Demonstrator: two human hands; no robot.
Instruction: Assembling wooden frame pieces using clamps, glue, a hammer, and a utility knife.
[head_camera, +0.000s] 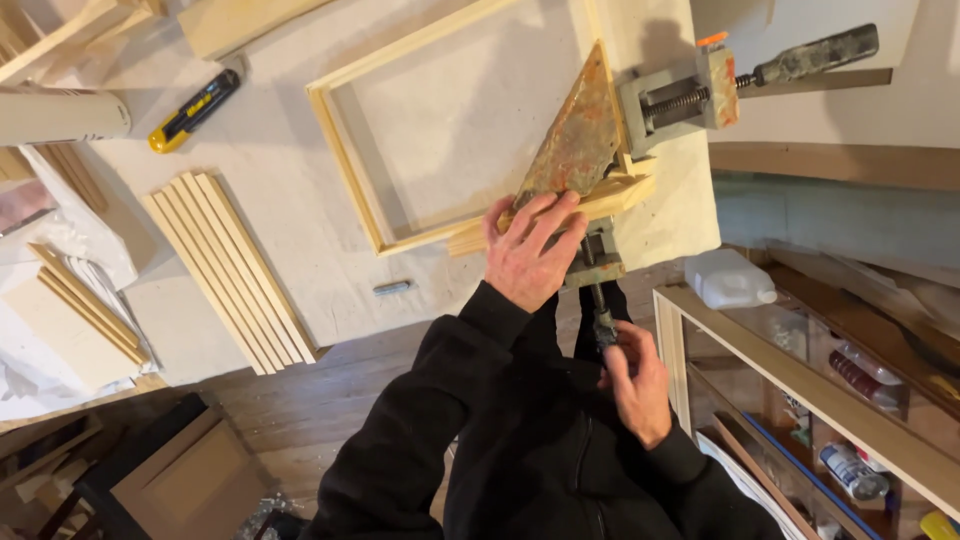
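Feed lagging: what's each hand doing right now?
Left hand: open, flat on pale wooden frame corner.
Right hand: closed on dark clamp screw handle.

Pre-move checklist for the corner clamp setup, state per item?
1. Left hand pressing on the wooden frame corner: ok.
2. Right hand gripping the near clamp handle: ok.
3. Corner clamp seated over the frame's corner: ok.
4. Mitre joint closed tight: cannot tell, the clamp plate and hand hide it.
5. Far clamp handle free, no hand on it: ok.
6. Utility knife and spare strips apart from the clamp: ok.
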